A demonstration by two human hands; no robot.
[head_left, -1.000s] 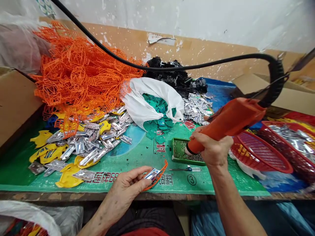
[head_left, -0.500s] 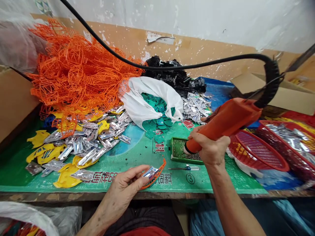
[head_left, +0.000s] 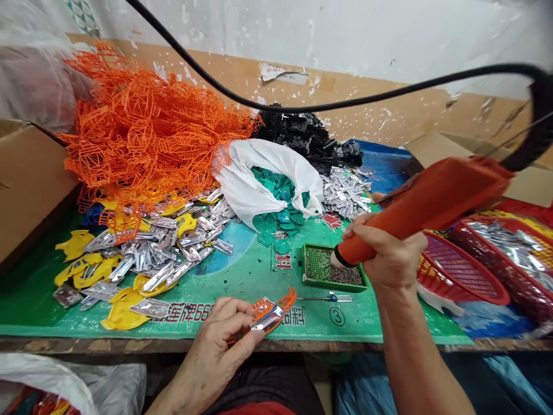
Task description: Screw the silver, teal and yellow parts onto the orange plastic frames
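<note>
On my feed the right hand (head_left: pixel 391 256) is clenched around the orange plastic body of a power driver (head_left: pixel 425 210), its black-collared tip angled down just above a green tray (head_left: pixel 334 286) of small dark screws. A black cable (head_left: pixel 345 98) runs from the driver's rear, coiled at first, then arcing across the top of my view. The left hand (head_left: pixel 211 346) is closed on an orange lattice frame (head_left: pixel 276 305), thin moulded plastic with a shiny silver piece (head_left: pixel 266 319) pressed against it, and the fingers (head_left: pixel 233 314) wrap it just above the near edge of the bench (head_left: pixel 259 343). Between the two hands, a slim screwdriver (head_left: pixel 326 298) lies on the green printed mat. To the left, a tangled heap of orange frames (head_left: pixel 142 127) rises against the wall, spilling over a scatter of silver pieces (head_left: pixel 159 253) and yellow plastic shapes (head_left: pixel 121 311). Farther back, a white bag (head_left: pixel 254 178) lies open around teal pieces (head_left: pixel 276 216), which also spill onto the mat, with a black heap (head_left: pixel 302 135) and more silver parts (head_left: pixel 343 193) behind it. On the right, one red mesh basket (head_left: pixel 458 271) sits tilted beside another (head_left: pixel 510 259) full of silver pieces. A cardboard box (head_left: pixel 30 184) stands at far left.
</note>
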